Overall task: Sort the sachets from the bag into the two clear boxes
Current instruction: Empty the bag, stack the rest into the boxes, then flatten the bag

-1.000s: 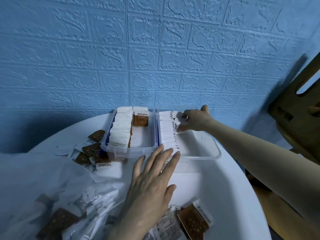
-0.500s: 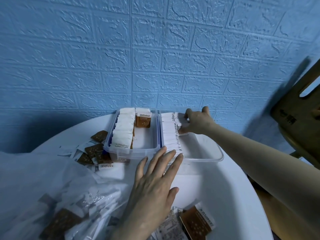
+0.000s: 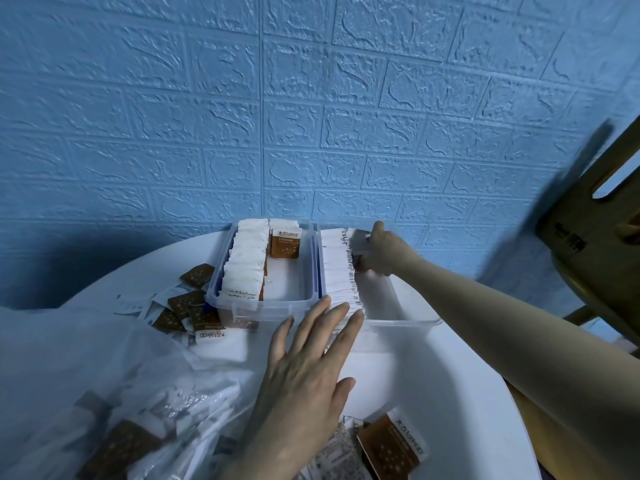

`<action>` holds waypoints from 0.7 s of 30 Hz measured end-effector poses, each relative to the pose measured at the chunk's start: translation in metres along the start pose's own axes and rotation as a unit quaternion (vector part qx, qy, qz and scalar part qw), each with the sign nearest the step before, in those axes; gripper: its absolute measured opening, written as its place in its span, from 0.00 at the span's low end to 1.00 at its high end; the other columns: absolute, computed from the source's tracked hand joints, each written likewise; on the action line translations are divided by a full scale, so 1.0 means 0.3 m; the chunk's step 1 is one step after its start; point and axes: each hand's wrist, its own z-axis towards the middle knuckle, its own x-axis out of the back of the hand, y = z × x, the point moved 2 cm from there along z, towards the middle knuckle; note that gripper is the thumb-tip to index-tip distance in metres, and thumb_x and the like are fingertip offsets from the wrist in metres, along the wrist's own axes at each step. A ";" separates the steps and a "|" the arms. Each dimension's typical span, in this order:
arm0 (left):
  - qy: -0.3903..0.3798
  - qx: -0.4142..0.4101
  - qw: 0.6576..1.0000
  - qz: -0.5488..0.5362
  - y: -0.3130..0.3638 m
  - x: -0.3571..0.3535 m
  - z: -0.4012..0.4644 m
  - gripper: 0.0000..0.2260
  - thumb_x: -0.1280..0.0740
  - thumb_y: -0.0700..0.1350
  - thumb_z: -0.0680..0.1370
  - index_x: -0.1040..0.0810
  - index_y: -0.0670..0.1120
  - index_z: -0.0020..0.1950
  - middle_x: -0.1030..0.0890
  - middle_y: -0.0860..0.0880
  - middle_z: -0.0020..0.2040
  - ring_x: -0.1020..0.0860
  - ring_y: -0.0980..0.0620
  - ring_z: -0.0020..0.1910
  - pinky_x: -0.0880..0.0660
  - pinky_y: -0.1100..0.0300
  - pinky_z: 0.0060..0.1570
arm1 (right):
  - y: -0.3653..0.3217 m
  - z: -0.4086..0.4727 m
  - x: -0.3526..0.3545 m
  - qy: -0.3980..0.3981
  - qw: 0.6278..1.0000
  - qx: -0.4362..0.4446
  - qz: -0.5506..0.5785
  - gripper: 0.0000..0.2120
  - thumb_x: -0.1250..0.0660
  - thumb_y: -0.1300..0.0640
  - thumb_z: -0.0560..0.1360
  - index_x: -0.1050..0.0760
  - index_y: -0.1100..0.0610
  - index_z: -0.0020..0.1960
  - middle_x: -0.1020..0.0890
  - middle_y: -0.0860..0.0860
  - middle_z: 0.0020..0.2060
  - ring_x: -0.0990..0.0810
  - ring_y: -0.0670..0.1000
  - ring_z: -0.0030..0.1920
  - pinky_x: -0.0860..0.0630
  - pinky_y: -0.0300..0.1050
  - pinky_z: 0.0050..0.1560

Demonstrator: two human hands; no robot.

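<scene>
Two clear boxes stood side by side at the far edge of the desk. The left box (image 3: 277,306) held a packed row of upright white sachets (image 3: 244,268) and a short row fronted by a brown sachet (image 3: 284,244). The right box (image 3: 401,322) held a long row of white sachets (image 3: 337,268) along its left wall. The clear bag (image 3: 104,393) lay crumpled near left, with loose brown sachets (image 3: 188,306) beside it.

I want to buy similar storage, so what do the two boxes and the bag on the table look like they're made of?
The left box and the right box look like clear, glossy rigid plastic: you can see the sachets through their walls, and the rims are moulded. The bag looks like thin, translucent plastic film: it is crumpled, and sachets show hazily through it. The exact plastic cannot be told.
</scene>
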 end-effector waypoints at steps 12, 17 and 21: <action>0.010 -0.004 1.000 0.004 0.003 0.000 -0.001 0.34 0.32 0.53 0.68 0.36 0.52 0.74 0.33 0.54 0.72 0.39 0.53 0.73 0.42 0.50 0.64 | -0.002 0.005 -0.013 -0.080 0.964 -0.100 0.234 0.29 0.28 0.55 0.72 0.39 0.61 0.66 0.23 0.58 0.45 0.22 0.54 0.35 0.22 0.44 0.32; 0.013 -0.007 1.000 0.000 0.002 -0.001 0.001 0.35 0.31 0.53 0.68 0.35 0.52 0.74 0.32 0.54 0.72 0.38 0.53 0.73 0.42 0.50 0.65 | 0.008 -0.001 -0.027 -0.016 0.996 -0.029 0.078 0.20 0.32 0.58 0.73 0.38 0.62 0.59 0.24 0.62 0.55 0.20 0.62 0.49 0.26 0.48 0.39; 0.016 -0.006 1.000 0.001 0.005 0.003 0.003 0.34 0.32 0.54 0.68 0.35 0.52 0.73 0.32 0.54 0.71 0.38 0.53 0.73 0.42 0.51 0.65 | 0.018 0.001 -0.025 0.011 0.999 0.006 0.036 0.19 0.36 0.61 0.75 0.38 0.64 0.62 0.24 0.64 0.57 0.23 0.63 0.57 0.31 0.49 0.46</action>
